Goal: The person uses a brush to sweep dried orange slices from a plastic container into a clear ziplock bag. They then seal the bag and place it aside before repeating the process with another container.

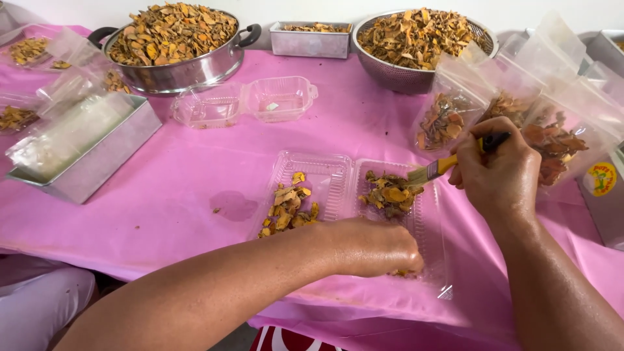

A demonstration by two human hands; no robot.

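Pink cloth covers the worktop [162, 188], and on it an open clear clamshell tray [338, 188] lies flat near the front edge. The left hand [374, 247] rests curled on the tray's near right corner, fingers folded down over a few dried orange-brown chips. The right hand [500, 175] is pinched around a small brush [448, 166] with a yellow handle, its bristles touching a heap of dried chips [390, 194] in the tray's right half. Another small heap [289, 208] lies in the left half. Behind stand a steel pot [175, 68] and a steel colander [416, 75], both piled with chips, and filled clear pouches [455, 110] lean at the right.
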